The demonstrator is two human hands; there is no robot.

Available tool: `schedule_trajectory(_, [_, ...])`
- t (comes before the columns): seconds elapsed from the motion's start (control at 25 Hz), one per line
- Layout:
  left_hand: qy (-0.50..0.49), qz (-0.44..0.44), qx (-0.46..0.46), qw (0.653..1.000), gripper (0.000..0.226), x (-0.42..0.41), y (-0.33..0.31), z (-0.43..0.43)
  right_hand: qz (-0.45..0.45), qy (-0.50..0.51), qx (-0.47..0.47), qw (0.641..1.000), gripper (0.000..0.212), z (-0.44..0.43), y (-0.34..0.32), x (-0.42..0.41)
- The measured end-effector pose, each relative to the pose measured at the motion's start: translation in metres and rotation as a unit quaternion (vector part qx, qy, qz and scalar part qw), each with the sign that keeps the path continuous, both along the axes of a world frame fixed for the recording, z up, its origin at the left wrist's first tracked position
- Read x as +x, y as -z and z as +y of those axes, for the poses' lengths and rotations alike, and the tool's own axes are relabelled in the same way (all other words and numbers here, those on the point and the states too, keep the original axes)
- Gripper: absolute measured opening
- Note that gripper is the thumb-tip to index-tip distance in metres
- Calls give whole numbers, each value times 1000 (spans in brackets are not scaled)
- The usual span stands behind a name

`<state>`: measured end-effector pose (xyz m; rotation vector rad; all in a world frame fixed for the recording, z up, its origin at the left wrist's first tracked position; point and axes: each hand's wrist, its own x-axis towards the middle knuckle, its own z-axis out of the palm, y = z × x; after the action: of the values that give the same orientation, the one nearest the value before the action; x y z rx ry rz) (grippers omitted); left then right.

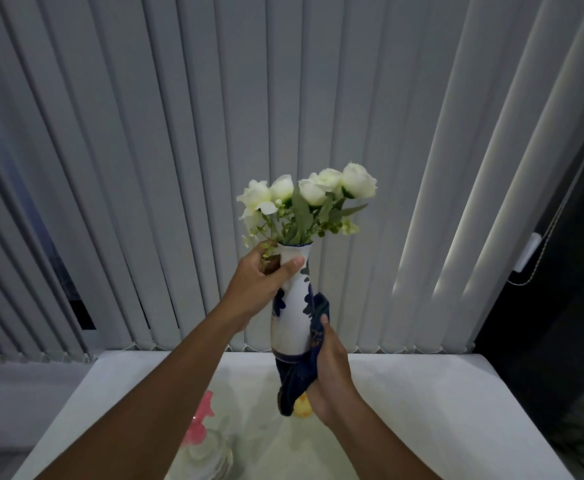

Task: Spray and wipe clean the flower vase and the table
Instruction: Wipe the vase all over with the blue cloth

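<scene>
Hands meet in the middle of the head view around a tall vase (pixel 292 306), white with dark blue patches, lifted clear above the table (pixel 422 410) and leaning slightly. The left hand (pixel 259 282) is closed around the narrow neck just under the flared rim, its thumb (pixel 292 266) lying across the front and the other fingers curled round the far side. The right hand (pixel 332 375) is wrapped tight on a dark blue cloth (pixel 297 379), pressing it against the lower body and foot of the vase; part of the cloth rises along the vase's right side and a loose end hangs below the base. White roses (pixel 318 190) with green leaves and small buds stand up out of the vase's mouth.

Below, the table is a pale, slightly glossy surface that runs from the bottom of the frame to a straight far edge beneath the blinds. On it, near the bottom and to the left of centre, stands a clear spray bottle (pixel 210 452) with a pink trigger head (pixel 202 420), partly hidden behind the left forearm. A small yellowish object (pixel 302 407) shows just under the hanging cloth; what it is cannot be told.

Behind the table, pale grey vertical blinds (pixel 179 150) fill nearly the whole background, hanging down to about table level. Light comes through the slats on the right, while narrow dark gaps open on the left. At the far right a dark panel (pixel 560 289) borders the blinds, with a thin cord (pixel 543 258) and a small white fitting on it. The room is dim.
</scene>
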<state>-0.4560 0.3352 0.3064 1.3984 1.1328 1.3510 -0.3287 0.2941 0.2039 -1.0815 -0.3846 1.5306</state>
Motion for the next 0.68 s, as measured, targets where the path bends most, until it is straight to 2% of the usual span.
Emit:
schedule_trajectory(0.16, [-70,-7,-6,997,45,18,16,-5,45,52,2,998,37,-5,-2,-17])
schedule_trajectory(0.24, [-103,21,7,994,37,27,15,-7,26,85,36,995,26,-8,-6,-21])
schedule_trajectory(0.32, [-132,74,32,988,29,34,7,-10,-26,117,68,990,22,-13,-10,-23])
schedule_trajectory(0.48, [-210,168,66,961,43,38,-10,-7,-145,143,122,971,22,-19,-11,-17])
schedule_trajectory(0.56, [-213,182,65,958,44,34,-13,-2,-204,138,153,957,21,-19,-10,-11])
schedule_trajectory(0.68, [-199,177,56,962,41,27,-18,4,-299,170,206,916,23,-12,-20,2])
